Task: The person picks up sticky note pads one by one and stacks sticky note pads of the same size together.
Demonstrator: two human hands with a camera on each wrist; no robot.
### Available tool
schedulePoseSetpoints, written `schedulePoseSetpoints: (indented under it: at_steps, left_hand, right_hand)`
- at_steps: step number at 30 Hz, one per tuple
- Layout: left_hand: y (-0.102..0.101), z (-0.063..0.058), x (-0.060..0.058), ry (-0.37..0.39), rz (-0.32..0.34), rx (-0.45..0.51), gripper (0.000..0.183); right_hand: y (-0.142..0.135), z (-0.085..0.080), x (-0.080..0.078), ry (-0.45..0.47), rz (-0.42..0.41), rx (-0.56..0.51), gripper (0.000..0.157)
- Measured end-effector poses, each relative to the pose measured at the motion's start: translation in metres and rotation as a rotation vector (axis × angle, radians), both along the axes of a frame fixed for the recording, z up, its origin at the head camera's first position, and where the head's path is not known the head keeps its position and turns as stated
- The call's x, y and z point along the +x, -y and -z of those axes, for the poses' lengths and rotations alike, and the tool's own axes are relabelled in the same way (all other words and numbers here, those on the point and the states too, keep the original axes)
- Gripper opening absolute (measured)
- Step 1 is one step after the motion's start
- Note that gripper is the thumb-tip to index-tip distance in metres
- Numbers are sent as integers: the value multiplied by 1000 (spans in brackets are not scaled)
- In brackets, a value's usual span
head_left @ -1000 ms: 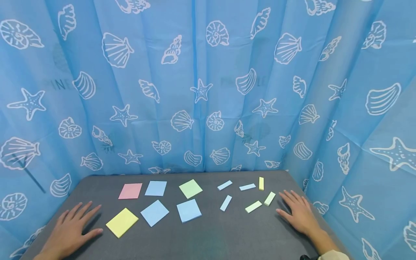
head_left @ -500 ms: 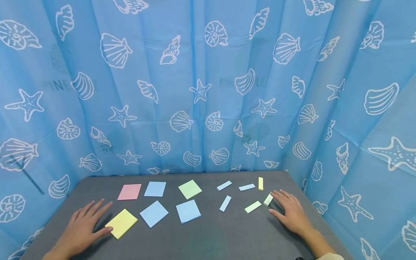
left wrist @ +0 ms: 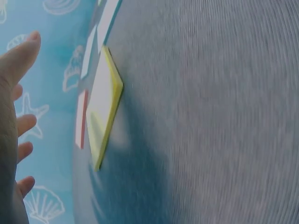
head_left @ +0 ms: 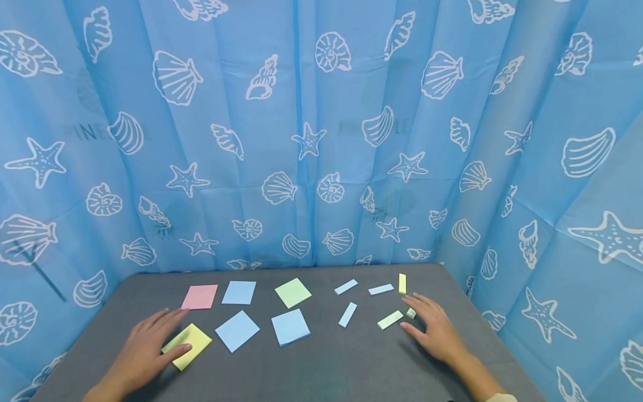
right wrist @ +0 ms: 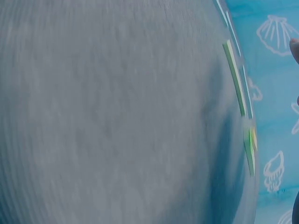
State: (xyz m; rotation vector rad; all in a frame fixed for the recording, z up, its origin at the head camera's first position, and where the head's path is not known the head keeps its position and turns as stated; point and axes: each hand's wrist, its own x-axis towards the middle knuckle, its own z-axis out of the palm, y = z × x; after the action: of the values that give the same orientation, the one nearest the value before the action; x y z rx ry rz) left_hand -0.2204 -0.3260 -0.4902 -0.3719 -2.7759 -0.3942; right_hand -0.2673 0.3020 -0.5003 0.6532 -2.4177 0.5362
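Lettering (head_left: 87, 132) reading "PINE" is being shown on the shell-print curtain (head_left: 341, 159). On the grey table (head_left: 321, 374), a yellow sticky-note pad (head_left: 195, 341) is being partly hidden by the left hand (head_left: 143, 353), 1 pale-green strip pad (head_left: 411, 313) by the right hand (head_left: 434, 330); thumbs and fingers are being held apart.

The bare left hand (head_left: 142, 349), earlier beside the square yellow paper pad (head_left: 195, 341), now hovers over it; the bare right hand (head_left: 434, 329), farther inward, partly hides the rightmost small oblong pale-green paper pad (head_left: 411, 313).
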Motion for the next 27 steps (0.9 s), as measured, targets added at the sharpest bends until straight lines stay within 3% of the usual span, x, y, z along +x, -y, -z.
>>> schedulePoseSetpoints:
  at_steps: [9, 14, 22, 27]
  left_hand:
    - [-22, 2, -2, -109, 79, 92, 61]
    - [-40, 2, -3, -104, 117, 172, 60]
    - [-71, 1, -3, -58, 119, 213, 55]
    - [-89, 4, -4, -84, 151, 243, 51]
  right_hand:
    - [28, -2, 3, -7, -58, -58, 51]
    - [44, -1, 3, -33, -105, -87, 49]
    - [67, 3, 4, -62, -138, -114, 48]
    - [81, 6, 5, -79, -139, -147, 46]
